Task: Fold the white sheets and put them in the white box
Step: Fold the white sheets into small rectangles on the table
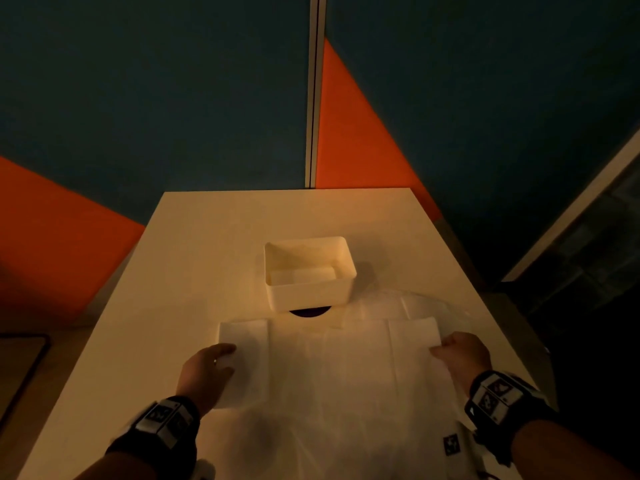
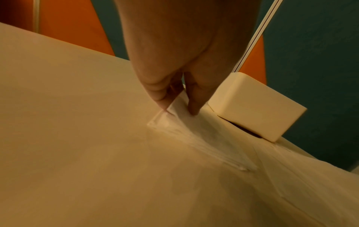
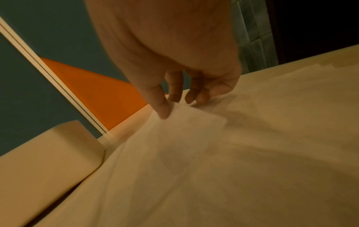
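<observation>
Both hands (image 1: 207, 372) (image 1: 460, 351) pinch the white sheet's (image 1: 329, 368) edges.

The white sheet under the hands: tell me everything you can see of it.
The white sheet is thin, slightly see-through and creased, spread flat on the table in front of the white box. The left hand pinches its far left corner, the right hand its far right edge. Its near end runs out of view.

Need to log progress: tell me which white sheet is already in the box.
The small folded sheet lying inside the white box; the other sheet is spread on the table, held by both hands.
</observation>
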Demonstrator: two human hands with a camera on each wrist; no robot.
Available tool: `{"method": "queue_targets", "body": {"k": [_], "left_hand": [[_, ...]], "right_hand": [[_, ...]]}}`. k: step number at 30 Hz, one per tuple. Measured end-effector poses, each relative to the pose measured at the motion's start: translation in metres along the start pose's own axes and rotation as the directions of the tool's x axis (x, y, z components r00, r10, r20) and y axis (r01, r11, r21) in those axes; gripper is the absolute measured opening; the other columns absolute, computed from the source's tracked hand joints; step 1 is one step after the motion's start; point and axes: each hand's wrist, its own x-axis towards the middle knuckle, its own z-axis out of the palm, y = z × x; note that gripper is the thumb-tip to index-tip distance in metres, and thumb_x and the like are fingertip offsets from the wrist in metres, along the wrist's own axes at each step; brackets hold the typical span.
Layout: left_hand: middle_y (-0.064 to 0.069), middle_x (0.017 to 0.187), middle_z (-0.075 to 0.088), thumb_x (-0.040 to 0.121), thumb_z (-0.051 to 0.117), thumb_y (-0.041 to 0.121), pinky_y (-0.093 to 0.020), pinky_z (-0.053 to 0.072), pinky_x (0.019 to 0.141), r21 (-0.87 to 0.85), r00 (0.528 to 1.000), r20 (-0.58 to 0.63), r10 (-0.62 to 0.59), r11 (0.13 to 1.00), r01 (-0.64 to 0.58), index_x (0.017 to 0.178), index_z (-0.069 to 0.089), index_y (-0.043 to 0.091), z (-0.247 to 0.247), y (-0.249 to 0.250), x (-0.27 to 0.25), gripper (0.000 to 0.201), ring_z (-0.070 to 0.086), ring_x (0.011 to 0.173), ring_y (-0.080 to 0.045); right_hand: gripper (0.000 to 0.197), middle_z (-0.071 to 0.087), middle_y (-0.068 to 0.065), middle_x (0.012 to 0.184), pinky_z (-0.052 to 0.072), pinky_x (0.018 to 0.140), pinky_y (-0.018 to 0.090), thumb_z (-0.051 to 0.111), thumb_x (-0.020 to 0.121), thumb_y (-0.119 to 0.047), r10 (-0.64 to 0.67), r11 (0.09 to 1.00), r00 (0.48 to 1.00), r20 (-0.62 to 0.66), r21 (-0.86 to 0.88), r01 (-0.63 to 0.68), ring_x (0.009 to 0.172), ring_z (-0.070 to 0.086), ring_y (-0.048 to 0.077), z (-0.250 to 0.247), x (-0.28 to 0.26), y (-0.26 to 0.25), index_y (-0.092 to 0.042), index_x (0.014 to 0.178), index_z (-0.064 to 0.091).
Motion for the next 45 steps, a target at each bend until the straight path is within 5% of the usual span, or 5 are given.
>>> {"method": "queue_targets", "body": {"k": [10, 15, 23, 32, 45], "left_hand": [[-0.010, 0.148, 0.021, 0.081, 0.067, 0.035, -0.041, 0.031, 0.108, 0.451, 0.993, -0.013, 0.120, 0.887, -0.101, 0.129, 0.051, 0.035, -0.006, 0.018, -0.009, 0.051, 0.024, 0.131, -0.035], [0.009, 0.138, 0.042, 0.078, 0.073, 0.028, -0.029, 0.031, 0.106, -0.032, 0.875, 0.080, 0.478, 0.878, -0.477, 0.123, 0.042, 0.047, -0.016, 0.089, -0.021, 0.058, 0.035, 0.129, -0.015], [0.012, 0.131, 0.056, 0.061, 0.086, 0.019, -0.019, 0.044, 0.099, -0.517, 0.678, 0.478, 0.558, 0.803, -0.297, 0.131, 0.049, 0.033, -0.048, 0.161, -0.033, 0.081, 0.052, 0.119, -0.002], [-0.017, 0.092, 0.072, 0.072, 0.077, 0.022, -0.037, 0.057, 0.072, -0.809, 0.891, 0.259, 0.372, 0.588, -0.010, 0.095, 0.069, -0.002, -0.042, 0.162, -0.044, 0.034, 0.067, 0.081, -0.030], [-0.009, 0.098, 0.073, 0.076, 0.069, 0.020, -0.033, 0.058, 0.072, -0.827, 0.888, 0.222, 0.403, 0.560, -0.048, 0.101, 0.071, 0.006, -0.041, 0.157, -0.043, 0.029, 0.066, 0.091, -0.025]], "right_hand": [[0.020, 0.049, 0.005, 0.063, 0.037, 0.054, 0.025, 0.064, 0.082, -0.003, -0.309, 0.903, 0.941, 0.137, 0.352, 0.246, 0.060, 0.046, 0.016, -0.017, -0.046, -0.053, -0.009, 0.067, 0.053], [0.010, 0.059, 0.002, 0.065, 0.042, 0.053, 0.016, 0.068, 0.080, -0.003, -0.544, 0.812, 0.817, 0.192, 0.365, 0.455, 0.058, 0.054, 0.005, -0.025, -0.083, -0.096, -0.006, 0.073, 0.062], [0.008, 0.064, 0.013, 0.081, 0.051, 0.071, 0.024, 0.069, 0.078, 0.002, -0.716, 0.692, 0.576, 0.394, 0.511, 0.510, 0.074, 0.059, 0.015, -0.045, -0.128, -0.135, -0.003, 0.084, 0.066], [0.030, 0.067, 0.013, 0.107, 0.053, 0.081, 0.042, 0.051, 0.091, -0.037, -0.489, 0.686, 0.831, 0.263, 0.705, 0.181, 0.094, 0.064, 0.028, -0.049, -0.095, -0.117, -0.016, 0.106, 0.065], [0.023, 0.074, 0.006, 0.090, 0.058, 0.069, 0.029, 0.055, 0.085, 0.006, -0.520, 0.580, 0.808, 0.278, 0.809, 0.095, 0.080, 0.070, 0.017, -0.024, -0.090, -0.102, -0.009, 0.097, 0.069]]}}
